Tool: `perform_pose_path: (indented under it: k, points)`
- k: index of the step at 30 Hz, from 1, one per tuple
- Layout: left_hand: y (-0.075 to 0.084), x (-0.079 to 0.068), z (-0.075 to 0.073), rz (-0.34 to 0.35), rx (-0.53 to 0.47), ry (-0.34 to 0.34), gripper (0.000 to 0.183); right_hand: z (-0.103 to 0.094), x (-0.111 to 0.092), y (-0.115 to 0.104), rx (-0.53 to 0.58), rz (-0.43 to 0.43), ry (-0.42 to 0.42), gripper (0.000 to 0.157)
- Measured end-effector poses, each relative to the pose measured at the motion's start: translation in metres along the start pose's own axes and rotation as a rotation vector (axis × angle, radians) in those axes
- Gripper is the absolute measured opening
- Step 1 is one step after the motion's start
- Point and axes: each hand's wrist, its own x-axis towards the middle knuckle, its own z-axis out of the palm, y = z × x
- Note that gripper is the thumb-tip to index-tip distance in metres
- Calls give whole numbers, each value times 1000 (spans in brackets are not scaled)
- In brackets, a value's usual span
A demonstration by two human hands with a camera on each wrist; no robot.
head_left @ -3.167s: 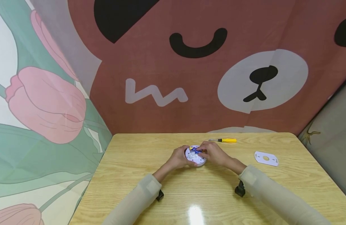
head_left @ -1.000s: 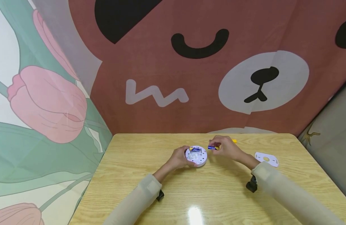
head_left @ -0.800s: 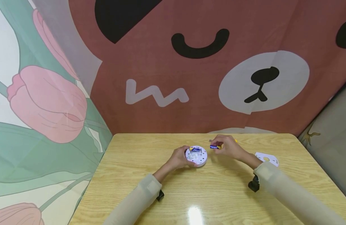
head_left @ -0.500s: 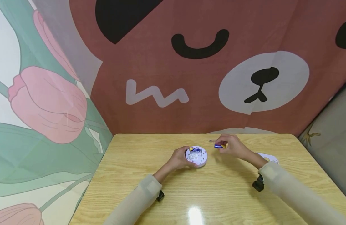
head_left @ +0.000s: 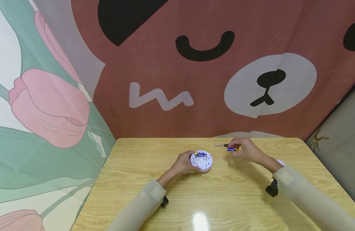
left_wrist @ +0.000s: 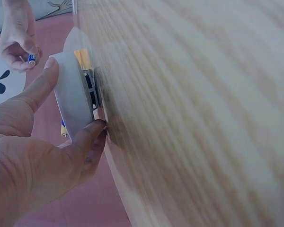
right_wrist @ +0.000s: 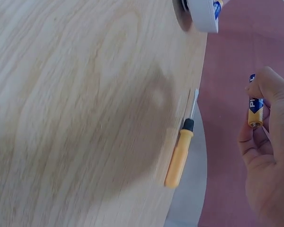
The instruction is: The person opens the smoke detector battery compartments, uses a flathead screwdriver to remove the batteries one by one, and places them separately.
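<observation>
My left hand (head_left: 184, 163) grips a round white smoke detector (head_left: 205, 164) by its left side, its underside with the battery compartment facing up. One blue-and-yellow battery (head_left: 199, 154) lies at that compartment. To the right, my right hand (head_left: 249, 150) pinches another blue-and-yellow battery (head_left: 231, 149) between thumb and fingers, above the table. The right wrist view shows this battery (right_wrist: 255, 106) with its metal end toward the camera. From the left wrist, the detector (left_wrist: 72, 97) appears edge-on, with thumb and fingers on its rim.
Near the table's back edge lies a screwdriver (head_left: 220, 145); its yellow handle (right_wrist: 179, 158) shows in the right wrist view. A white plate (head_left: 281, 162) on the right is mostly hidden behind my right wrist. A patterned cloth (head_left: 154, 122) hangs behind the wooden table (head_left: 137, 154).
My right hand has left the detector's compartment with a battery and moved right, past the screwdriver's shaft. My left hand and the detector have stayed in place.
</observation>
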Motion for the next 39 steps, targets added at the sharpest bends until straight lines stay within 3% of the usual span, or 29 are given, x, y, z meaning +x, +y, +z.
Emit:
perform_pose_path:
  k: [6, 25, 39]
  points:
    - [-1, 0, 0, 1, -1, -6, 87, -9, -4, 5, -22, 3, 10, 33]
    - [1, -1, -2, -31, -2, -8, 90, -32, -19, 31, -64, 161, -19, 28]
    - [1, 0, -1, -17, 10, -12, 89, -47, -31, 51, -82, 260, -30, 25]
